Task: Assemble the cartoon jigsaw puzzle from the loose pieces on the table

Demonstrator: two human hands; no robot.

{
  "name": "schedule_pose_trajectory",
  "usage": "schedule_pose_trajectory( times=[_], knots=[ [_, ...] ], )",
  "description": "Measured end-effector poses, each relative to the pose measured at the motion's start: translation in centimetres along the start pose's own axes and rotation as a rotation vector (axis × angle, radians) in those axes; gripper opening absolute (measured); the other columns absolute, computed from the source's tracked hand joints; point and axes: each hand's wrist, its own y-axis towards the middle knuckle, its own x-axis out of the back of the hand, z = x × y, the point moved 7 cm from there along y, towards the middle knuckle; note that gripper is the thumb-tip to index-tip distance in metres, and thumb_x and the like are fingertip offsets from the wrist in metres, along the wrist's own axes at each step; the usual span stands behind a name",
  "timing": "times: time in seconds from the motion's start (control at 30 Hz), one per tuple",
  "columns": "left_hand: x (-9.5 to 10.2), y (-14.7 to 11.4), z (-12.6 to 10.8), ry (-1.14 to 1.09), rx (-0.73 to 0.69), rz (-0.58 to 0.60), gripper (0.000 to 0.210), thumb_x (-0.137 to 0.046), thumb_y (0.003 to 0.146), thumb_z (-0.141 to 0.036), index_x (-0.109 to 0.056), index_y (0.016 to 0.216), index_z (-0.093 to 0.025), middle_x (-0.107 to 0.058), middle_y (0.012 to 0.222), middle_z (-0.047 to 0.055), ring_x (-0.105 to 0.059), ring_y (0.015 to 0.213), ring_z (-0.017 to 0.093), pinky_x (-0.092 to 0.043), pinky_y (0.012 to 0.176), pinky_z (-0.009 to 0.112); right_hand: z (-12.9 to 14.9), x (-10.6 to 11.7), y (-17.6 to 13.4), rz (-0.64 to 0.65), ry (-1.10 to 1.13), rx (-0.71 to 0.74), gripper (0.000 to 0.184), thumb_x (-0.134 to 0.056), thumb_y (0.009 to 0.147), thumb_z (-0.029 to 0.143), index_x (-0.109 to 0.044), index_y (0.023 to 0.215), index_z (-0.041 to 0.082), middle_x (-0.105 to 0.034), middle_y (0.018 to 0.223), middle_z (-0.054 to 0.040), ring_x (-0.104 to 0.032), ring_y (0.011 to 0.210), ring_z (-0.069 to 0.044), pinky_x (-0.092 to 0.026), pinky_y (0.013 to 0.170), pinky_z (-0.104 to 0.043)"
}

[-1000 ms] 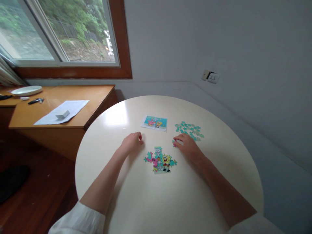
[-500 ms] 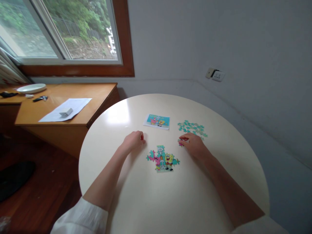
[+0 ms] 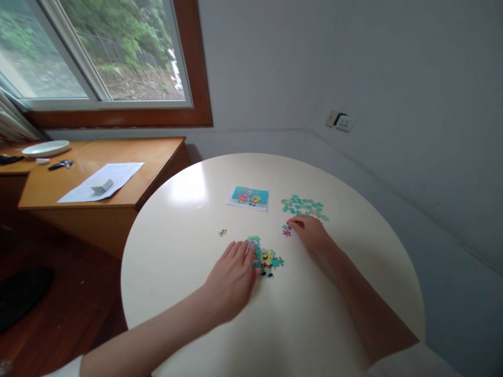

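A partly joined jigsaw puzzle (image 3: 267,258) with cartoon figures lies on the round table. My left hand (image 3: 231,275) rests flat across its left part, fingers stretched out, hiding the pink figure there. Beyond that hand, a single loose puzzle piece (image 3: 222,232) lies by itself. My right hand (image 3: 308,230) is to the right of the puzzle, thumb and fingertips pinched together at the edge of a pink-and-teal puzzle piece (image 3: 286,230) on the tabletop. Just behind this hand spreads a group of loose teal pieces (image 3: 301,204).
A reference picture card (image 3: 249,198) of the same figures lies behind the puzzle on the white round table (image 3: 176,225). To the left stands a wooden desk (image 3: 157,157) with a paper sheet (image 3: 118,175), a small grey-white block (image 3: 101,185) and a white plate (image 3: 46,148).
My left hand has moved right and closer to me, from beside the puzzle onto it, uncurling. A loose piece now shows near where it was. My right hand stays near the pink piece.
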Motion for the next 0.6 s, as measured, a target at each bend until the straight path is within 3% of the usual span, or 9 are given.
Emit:
schedule_pose_trajectory(
  times=[0.07,0.2,0.6],
  knots=[
    [-1.7,-1.6,-1.0,0.048,-0.077,-0.041,0.053,-0.025,0.089,-0.036,-0.038,0.128,-0.003,-0.038,0.134,0.020,-0.032,0.126,0.030,-0.026,0.102,0.044,-0.2,-0.1,0.0,0.040,0.049,-0.017,0.017,-0.052,0.071,0.015,-0.068,0.076,0.017,-0.067,0.080,-0.0053,-0.060,0.071,-0.014,-0.045,0.067,-0.024],
    [-4.2,-2.7,-1.6,0.092,-0.130,-0.064,0.063,-0.021,0.089,-0.045,-0.030,0.133,-0.002,-0.028,0.139,0.020,-0.023,0.130,0.030,-0.020,0.105,0.043,0.0,0.0,-0.1,0.080,0.080,-0.009,0.015,-0.059,0.068,0.018,-0.068,0.079,0.017,-0.065,0.083,-0.0060,-0.060,0.071,-0.014,-0.047,0.068,-0.024],
    [-4.2,-0.4,-4.0,0.204,-0.091,-0.099,0.071,-0.028,0.084,-0.053,-0.041,0.126,0.003,-0.037,0.131,0.028,-0.034,0.123,0.037,-0.026,0.099,0.052,0.4,0.3,-0.3,0.029,0.030,-0.043,0.003,-0.060,0.065,0.017,-0.062,0.067,0.016,-0.062,0.073,-0.0030,-0.056,0.064,-0.013,-0.044,0.062,-0.024]
  ],
)
